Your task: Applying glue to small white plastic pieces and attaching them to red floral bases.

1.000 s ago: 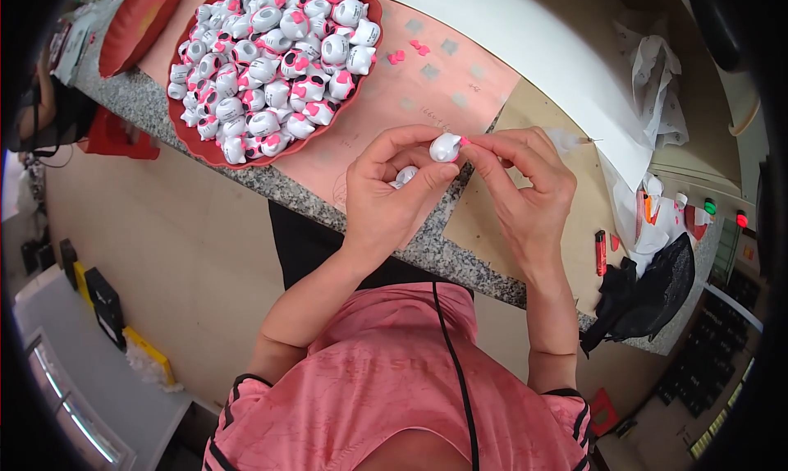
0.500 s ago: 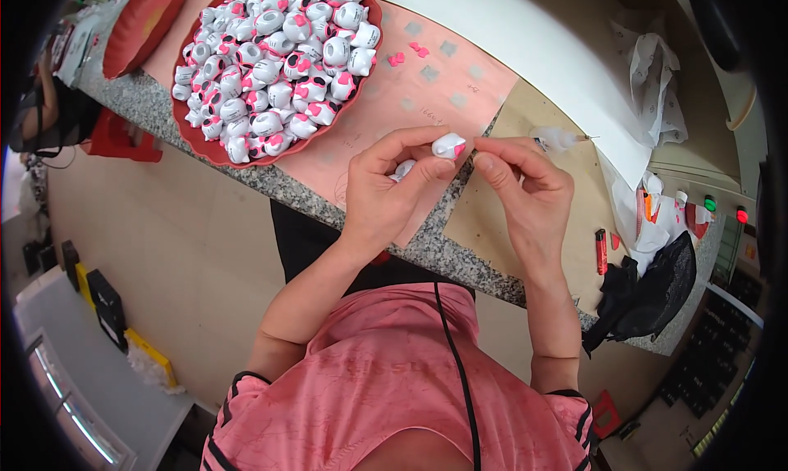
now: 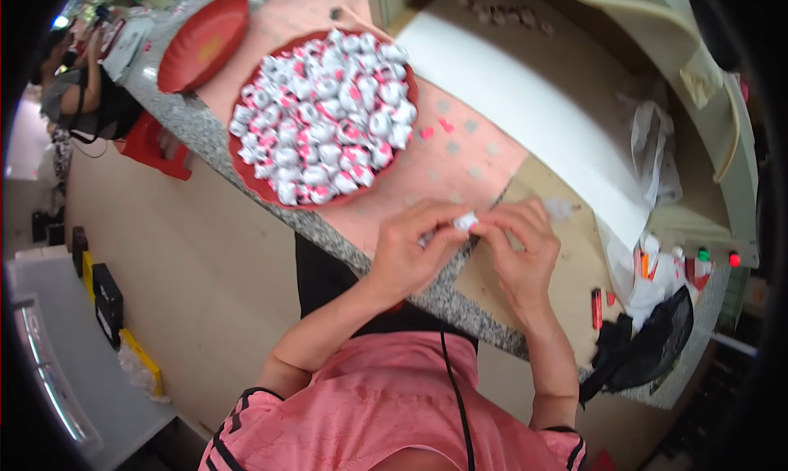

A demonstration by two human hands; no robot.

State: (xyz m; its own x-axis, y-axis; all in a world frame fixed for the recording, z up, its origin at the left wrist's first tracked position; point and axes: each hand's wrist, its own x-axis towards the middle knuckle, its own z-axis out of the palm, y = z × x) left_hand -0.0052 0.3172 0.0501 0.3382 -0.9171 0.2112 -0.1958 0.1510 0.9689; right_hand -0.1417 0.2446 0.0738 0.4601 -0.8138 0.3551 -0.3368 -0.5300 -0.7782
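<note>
A small white figure [image 3: 465, 221] with pink on it is held just right of the middle of the frame, between the thumb and fingers of the left hand [image 3: 408, 253]. A second whitish piece [image 3: 425, 239] is partly hidden inside that hand's curled fingers. The thumb and forefinger of the right hand [image 3: 523, 253] are brought close together at the figure's pink right side; because of blur, it cannot be told whether anything is gripped by them.

Both hands are held above a granite-topped table [image 3: 480, 315], which is partly covered by a pink sheet [image 3: 484, 151] and, to the right, a brown board [image 3: 566, 282]. In the upper middle, a red scalloped bowl [image 3: 246, 182] is heaped with white and pink figures [image 3: 328, 118]. Just right of the bowl, two pink pieces [image 3: 446, 125] are seen on the sheet. Another red dish [image 3: 205, 40] is placed at the upper left. At the lower right, a red stick-shaped object [image 3: 597, 308] is seen near a black mesh cloth [image 3: 648, 348].
</note>
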